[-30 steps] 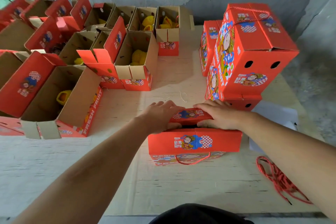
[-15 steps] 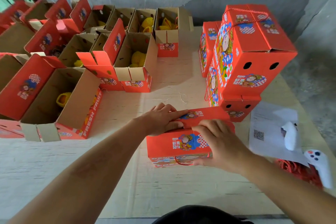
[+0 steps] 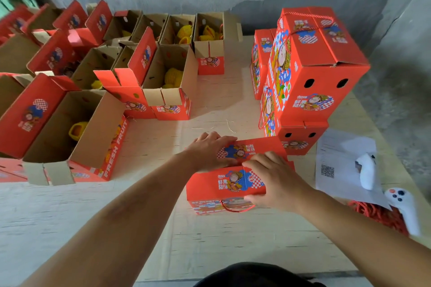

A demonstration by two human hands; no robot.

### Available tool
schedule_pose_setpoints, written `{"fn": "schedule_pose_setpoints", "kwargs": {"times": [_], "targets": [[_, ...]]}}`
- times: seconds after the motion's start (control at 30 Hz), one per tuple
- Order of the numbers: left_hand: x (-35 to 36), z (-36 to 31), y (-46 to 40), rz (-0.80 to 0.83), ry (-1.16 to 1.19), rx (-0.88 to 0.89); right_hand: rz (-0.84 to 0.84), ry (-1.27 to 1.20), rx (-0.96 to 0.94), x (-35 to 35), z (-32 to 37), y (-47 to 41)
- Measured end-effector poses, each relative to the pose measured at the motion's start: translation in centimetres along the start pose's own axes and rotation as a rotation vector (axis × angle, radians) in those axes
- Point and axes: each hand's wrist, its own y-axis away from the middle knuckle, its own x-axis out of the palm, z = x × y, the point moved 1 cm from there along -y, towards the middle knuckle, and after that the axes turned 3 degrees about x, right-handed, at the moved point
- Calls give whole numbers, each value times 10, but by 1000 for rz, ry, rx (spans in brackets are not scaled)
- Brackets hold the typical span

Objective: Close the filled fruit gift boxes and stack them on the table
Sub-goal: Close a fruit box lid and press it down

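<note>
The left hand (image 3: 211, 150) lies flat on the far top flap of the red gift box (image 3: 224, 185) in front of the person, fingers straight and pressing the flap down from its left end. The right hand (image 3: 276, 182) is curled over the near flap at the box's right half, fingers on top and the thumb hooked down the front face, gripping that flap's edge. The box sits on the pale tabletop (image 3: 210, 240) near its front edge, resting on its base with its long axis running left to right across the person's view; its printed front side faces the person, and a red cord handle (image 3: 235, 208) hangs in a loop against that side. The two top flaps meet along the length of the box, the far one tilted a little and not fully level. Just behind it and to the right stands a stack of closed boxes (image 3: 312, 72), the upper one set with its short end, with two dark holes, turned toward the person. To the left, well apart, rows of open boxes (image 3: 168, 81) stand with flaps upright, yellow netted fruit (image 3: 173, 77) showing inside several. On the right edge of the tabletop lies a sheet of paper (image 3: 338, 165) with a square code, a white controller (image 3: 367, 171) on it, a second controller (image 3: 402, 207) beside, and a heap of red cords (image 3: 375, 214).
</note>
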Motion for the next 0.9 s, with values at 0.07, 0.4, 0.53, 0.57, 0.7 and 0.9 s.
{"fn": "schedule_pose_setpoints", "kwargs": {"times": [0.07, 0.4, 0.53, 0.57, 0.7, 0.9], "targets": [[3, 1, -1, -29, -54, 22, -33, 1, -29, 5, -3, 4], [27, -3, 21, -427, -215, 21, -32, 37, -26, 12, -10, 0], [25, 6, 22, -325, -32, -166, -102, 246, 20, 17, -2, 9], [23, 11, 22, -274, 22, -196, -138, 253, 121, 19, 3, 15], [24, 12, 36, -150, 103, -373, -164, -54, 668, 33, 31, 47], [52, -24, 88, -134, 64, -532, -75, -896, 684, 34, 46, -21]]}}
